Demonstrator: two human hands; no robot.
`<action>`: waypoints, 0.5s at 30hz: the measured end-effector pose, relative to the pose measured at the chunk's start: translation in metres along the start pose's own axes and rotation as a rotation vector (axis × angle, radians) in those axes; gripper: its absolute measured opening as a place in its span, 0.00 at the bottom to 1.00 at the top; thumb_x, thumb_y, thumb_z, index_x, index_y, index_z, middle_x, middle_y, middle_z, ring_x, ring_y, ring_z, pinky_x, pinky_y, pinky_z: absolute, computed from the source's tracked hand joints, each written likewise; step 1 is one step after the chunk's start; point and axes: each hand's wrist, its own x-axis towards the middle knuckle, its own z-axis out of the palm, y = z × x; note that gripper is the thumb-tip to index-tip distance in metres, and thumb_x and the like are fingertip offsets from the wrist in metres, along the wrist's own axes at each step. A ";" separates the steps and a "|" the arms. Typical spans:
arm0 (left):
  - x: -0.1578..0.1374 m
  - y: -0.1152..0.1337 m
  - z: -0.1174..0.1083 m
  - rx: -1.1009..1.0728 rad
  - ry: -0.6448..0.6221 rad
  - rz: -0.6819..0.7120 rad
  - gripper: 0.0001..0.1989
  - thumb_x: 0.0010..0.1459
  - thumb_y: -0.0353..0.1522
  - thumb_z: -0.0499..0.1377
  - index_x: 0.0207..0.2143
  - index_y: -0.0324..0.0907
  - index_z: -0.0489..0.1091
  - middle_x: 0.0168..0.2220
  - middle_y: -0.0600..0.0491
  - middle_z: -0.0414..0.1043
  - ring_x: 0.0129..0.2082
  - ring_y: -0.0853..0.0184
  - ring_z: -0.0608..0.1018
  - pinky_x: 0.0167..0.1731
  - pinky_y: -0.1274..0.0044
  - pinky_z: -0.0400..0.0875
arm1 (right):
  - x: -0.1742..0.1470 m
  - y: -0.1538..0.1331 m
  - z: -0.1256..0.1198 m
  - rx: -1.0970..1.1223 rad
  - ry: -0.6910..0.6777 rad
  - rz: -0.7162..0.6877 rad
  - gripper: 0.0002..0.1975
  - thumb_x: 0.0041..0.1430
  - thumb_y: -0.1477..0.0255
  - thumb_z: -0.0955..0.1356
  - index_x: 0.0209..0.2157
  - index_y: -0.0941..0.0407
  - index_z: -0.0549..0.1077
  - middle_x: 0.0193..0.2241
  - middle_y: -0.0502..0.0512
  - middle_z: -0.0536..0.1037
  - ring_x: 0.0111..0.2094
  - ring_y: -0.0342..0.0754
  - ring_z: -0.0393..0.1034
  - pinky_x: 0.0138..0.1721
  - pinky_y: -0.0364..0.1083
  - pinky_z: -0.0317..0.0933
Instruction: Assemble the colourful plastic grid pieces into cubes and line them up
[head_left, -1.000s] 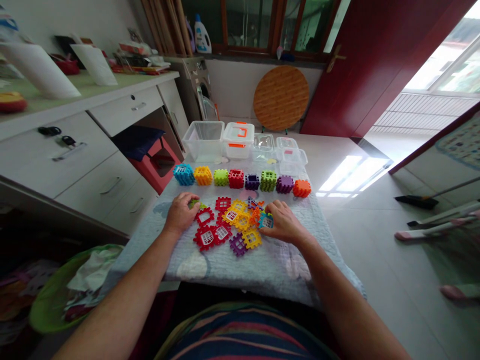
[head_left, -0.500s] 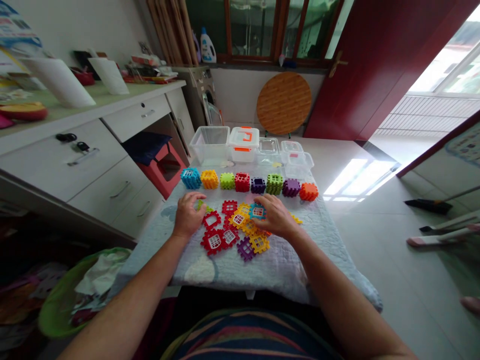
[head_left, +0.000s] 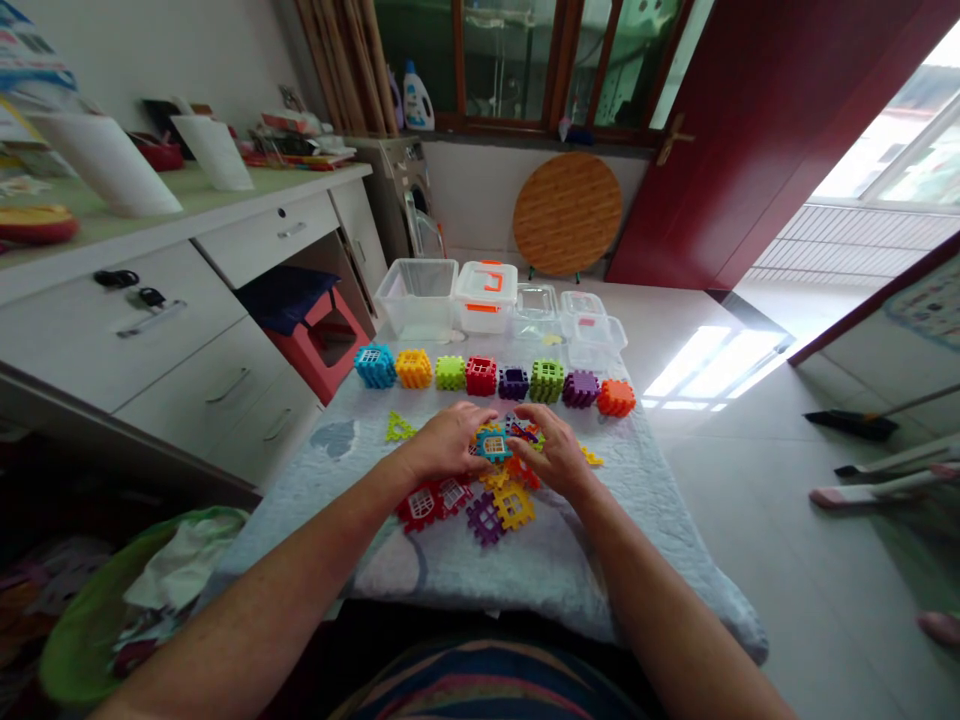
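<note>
A blue square building tile (head_left: 493,446) with a white lattice window sits between my hands, above the pile. My left hand (head_left: 448,440) reaches over the pile, its thumb and fingers closed around the left side of the blue tile. My right hand (head_left: 556,452) is beside the tile's right edge with thumb and fingers apart, over dark purple pieces (head_left: 517,428). Nearer to me lie red tiles (head_left: 421,505), a purple tile (head_left: 486,518) and a yellow tile (head_left: 514,505). My left hand and forearm hide part of the pile.
Behind the pile stands a row of assembled cubes, from a blue cube (head_left: 374,366) to an orange cube (head_left: 616,398). Clear plastic boxes (head_left: 416,300) stand at the table's back. A light green piece (head_left: 400,427) lies left, a yellow piece (head_left: 592,456) right.
My left hand has moved right from the light green piece to the blue tile. The blue tile has shifted left and slightly nearer me, and my right hand's fingers have spread beside it.
</note>
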 end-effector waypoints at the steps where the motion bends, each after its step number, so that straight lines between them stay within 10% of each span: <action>1: 0.001 0.001 0.001 0.022 -0.004 -0.004 0.35 0.46 0.39 0.69 0.57 0.39 0.66 0.53 0.43 0.72 0.53 0.54 0.73 0.54 0.66 0.66 | 0.000 0.003 -0.002 -0.013 0.030 0.031 0.15 0.64 0.63 0.66 0.48 0.56 0.71 0.44 0.61 0.77 0.46 0.53 0.72 0.49 0.52 0.65; 10: 0.003 0.014 0.011 0.119 0.055 -0.015 0.30 0.48 0.36 0.64 0.54 0.38 0.68 0.46 0.44 0.75 0.47 0.54 0.75 0.50 0.65 0.68 | -0.004 0.014 0.000 -0.141 -0.083 0.038 0.15 0.65 0.75 0.59 0.47 0.58 0.73 0.46 0.62 0.78 0.49 0.53 0.71 0.54 0.53 0.62; 15: -0.021 -0.005 -0.021 0.029 0.167 0.057 0.27 0.49 0.34 0.63 0.54 0.41 0.68 0.48 0.46 0.72 0.49 0.57 0.73 0.53 0.65 0.67 | -0.005 0.006 0.000 -0.132 -0.179 0.046 0.11 0.65 0.74 0.61 0.40 0.55 0.76 0.41 0.58 0.79 0.44 0.51 0.72 0.50 0.51 0.63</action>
